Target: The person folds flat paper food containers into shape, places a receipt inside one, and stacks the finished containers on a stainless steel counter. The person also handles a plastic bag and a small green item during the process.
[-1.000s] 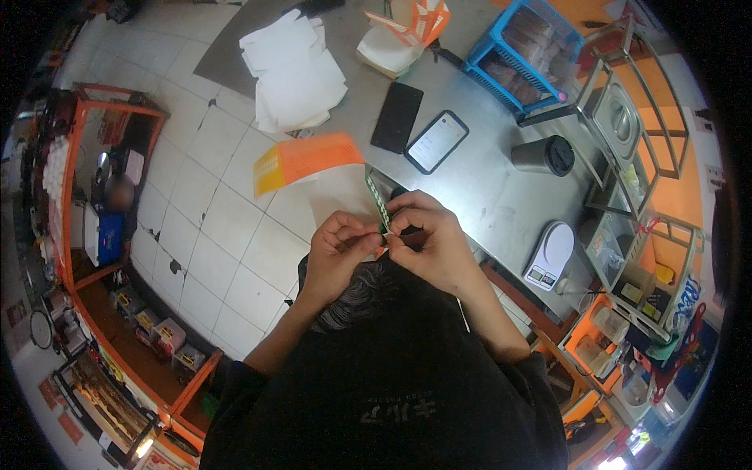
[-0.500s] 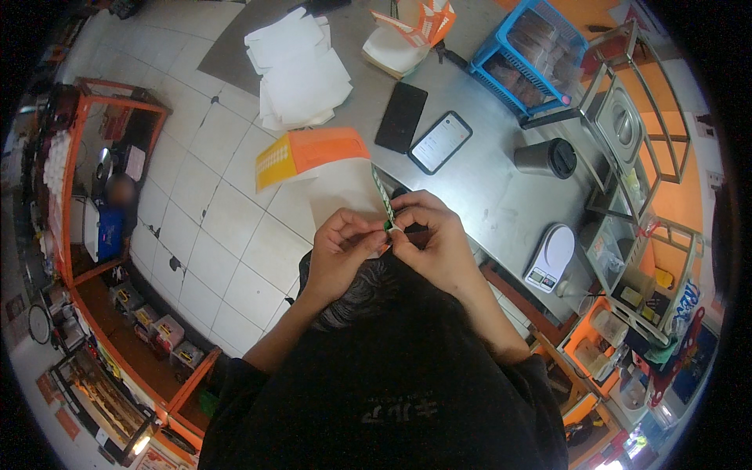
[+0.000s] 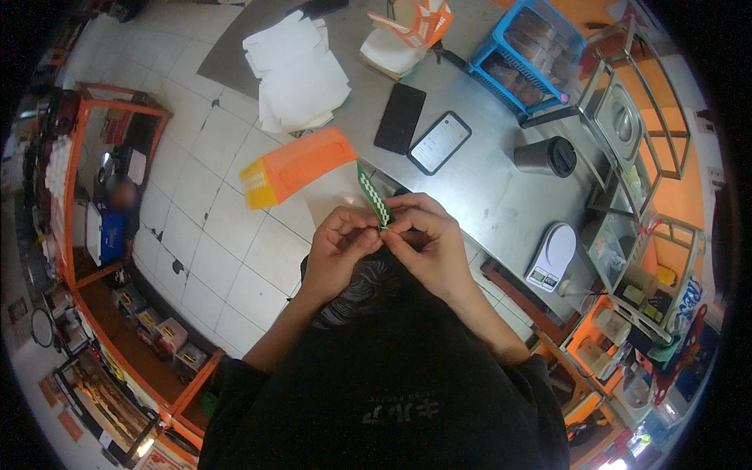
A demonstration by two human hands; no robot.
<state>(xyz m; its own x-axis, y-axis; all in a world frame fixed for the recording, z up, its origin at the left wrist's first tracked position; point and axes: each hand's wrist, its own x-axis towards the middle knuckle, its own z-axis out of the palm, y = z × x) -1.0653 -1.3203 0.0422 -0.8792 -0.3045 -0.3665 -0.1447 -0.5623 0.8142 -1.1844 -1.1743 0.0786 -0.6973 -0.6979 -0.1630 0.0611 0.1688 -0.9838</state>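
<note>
In the head view, clock directions run from the hands, with twelve toward the top. The left hand (image 3: pixel 338 247) is nearly closed, its thumb and index finger pinched together and the other fingers curled, gripping the near corner of a carton (image 3: pixel 313 164). The right hand (image 3: pixel 427 239) mirrors it, thumb and forefinger squeezed on the same corner, so the fingertips of both almost meet; the exact bit of card between them is hidden.

The carton stretches away toward ten and eleven o'clock, its orange panel turning yellow at the far end. A narrow green-and-white checkered panel (image 3: pixel 374 196) runs from it down to the fingertips. The carton shows against the tiled floor (image 3: pixel 196 227) and the edge of the steel worktop (image 3: pixel 493 200).

On the worktop, a pile of white card blanks (image 3: pixel 301 86) lies at eleven o'clock, and a white box with orange flaps (image 3: pixel 392 51) stands at twelve. A dark, flat slab (image 3: pixel 400 117) lies nearer at twelve, just beside a phone (image 3: pixel 440 142) with a lit screen at one. Farther out at one is a blue basket (image 3: pixel 526 72) holding packed brownish contents. A lidded tumbler (image 3: pixel 544 157) is at two, and a white kitchen scale (image 3: pixel 553 249) at three.
</note>
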